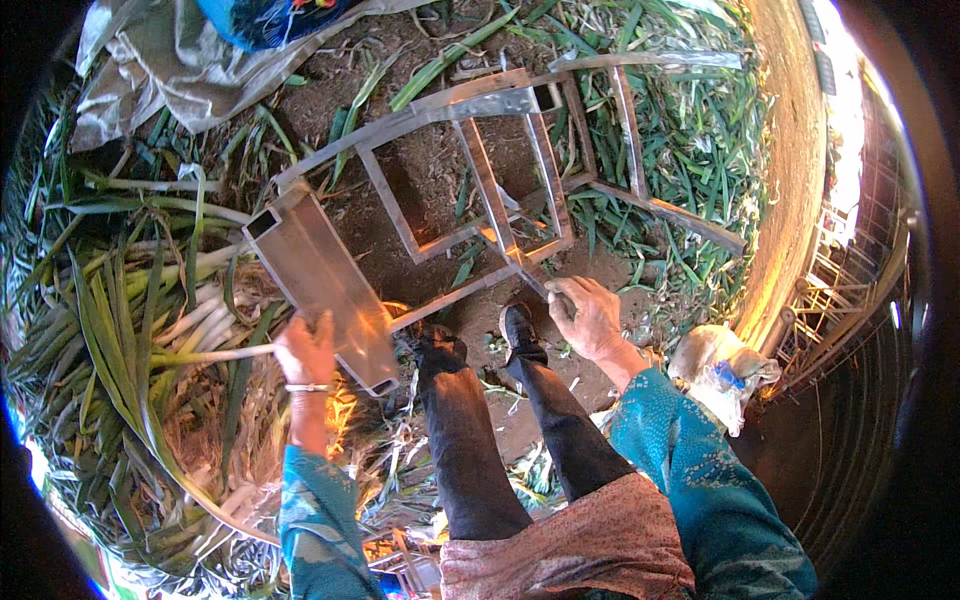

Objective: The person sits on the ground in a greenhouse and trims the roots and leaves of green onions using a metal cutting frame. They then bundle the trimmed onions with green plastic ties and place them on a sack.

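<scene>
A long green onion (217,355) meets my left hand (304,352) at its white end, and the fingers look curled on it, somewhat blurred. That hand is at the left edge of a metal trough (322,277), its fingertips overlapping the surface. The trough sits at the near left end of a low metal frame (480,105) with several crossbars. My right hand (585,315) pinches the end of a thin dark strip (532,280) at the frame's near side; whether the strip belongs to the frame, I cannot tell. Both shoes stand close to the frame.
A heap of long green onions (112,322) lies at the left. Cut green leaves (690,150) cover the ground beyond the frame at the right. A crumpled tarp (172,67) and a blue bag (240,22) are at the top left. At the right lies a whitish plastic bag (716,367).
</scene>
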`<state>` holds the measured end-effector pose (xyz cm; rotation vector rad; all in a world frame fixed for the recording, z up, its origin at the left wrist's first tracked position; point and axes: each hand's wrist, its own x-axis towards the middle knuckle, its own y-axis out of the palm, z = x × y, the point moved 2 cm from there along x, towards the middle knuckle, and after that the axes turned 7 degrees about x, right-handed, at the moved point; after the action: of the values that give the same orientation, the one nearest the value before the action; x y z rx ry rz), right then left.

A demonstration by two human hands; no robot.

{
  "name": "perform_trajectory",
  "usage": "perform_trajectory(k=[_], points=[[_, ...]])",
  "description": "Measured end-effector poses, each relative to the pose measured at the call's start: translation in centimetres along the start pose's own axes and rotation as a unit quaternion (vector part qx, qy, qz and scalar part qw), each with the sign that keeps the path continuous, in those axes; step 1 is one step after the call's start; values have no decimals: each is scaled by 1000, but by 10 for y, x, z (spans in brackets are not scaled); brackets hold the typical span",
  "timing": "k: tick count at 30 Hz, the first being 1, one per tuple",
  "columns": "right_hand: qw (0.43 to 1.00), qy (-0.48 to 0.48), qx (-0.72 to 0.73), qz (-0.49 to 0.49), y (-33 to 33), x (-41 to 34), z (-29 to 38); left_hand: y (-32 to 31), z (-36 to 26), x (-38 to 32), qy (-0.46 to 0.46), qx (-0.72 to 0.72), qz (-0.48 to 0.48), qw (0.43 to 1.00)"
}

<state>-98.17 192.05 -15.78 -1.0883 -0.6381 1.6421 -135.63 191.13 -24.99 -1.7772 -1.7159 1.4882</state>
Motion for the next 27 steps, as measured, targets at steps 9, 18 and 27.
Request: perform_trajectory(k=[9, 18, 27], points=[[999, -27, 17, -42, -2, -1, -7, 16, -46, 5, 28, -24, -4, 999], [998, -29, 51, -16, -4, -2, -9, 22, -40, 2, -47, 7, 23, 999], [988, -50, -22, 148, 4, -4, -5, 42, -50, -243, -288, -268, -121, 911]])
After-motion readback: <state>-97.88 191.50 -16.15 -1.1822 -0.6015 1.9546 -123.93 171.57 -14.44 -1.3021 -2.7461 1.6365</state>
